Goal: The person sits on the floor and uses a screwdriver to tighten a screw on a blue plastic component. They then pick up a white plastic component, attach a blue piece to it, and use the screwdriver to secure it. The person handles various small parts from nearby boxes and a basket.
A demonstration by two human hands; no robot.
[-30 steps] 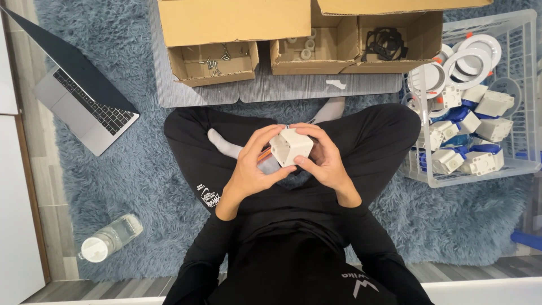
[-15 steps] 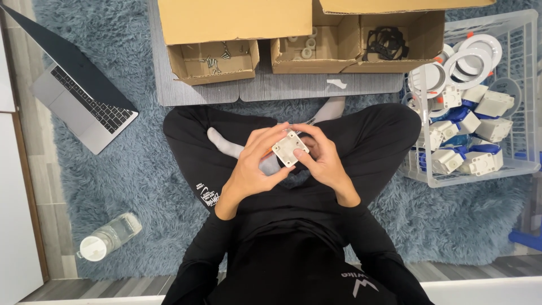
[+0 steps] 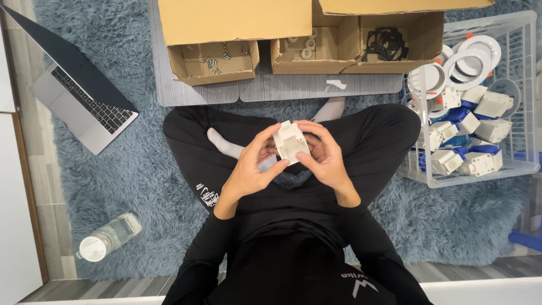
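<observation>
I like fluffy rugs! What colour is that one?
Blue-grey rug, seen in the head view.

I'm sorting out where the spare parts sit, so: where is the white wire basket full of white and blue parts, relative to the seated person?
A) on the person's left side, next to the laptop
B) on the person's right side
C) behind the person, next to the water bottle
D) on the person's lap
B: the white wire basket stands on the blue rug past the person's right knee, opposite the laptop.
</observation>
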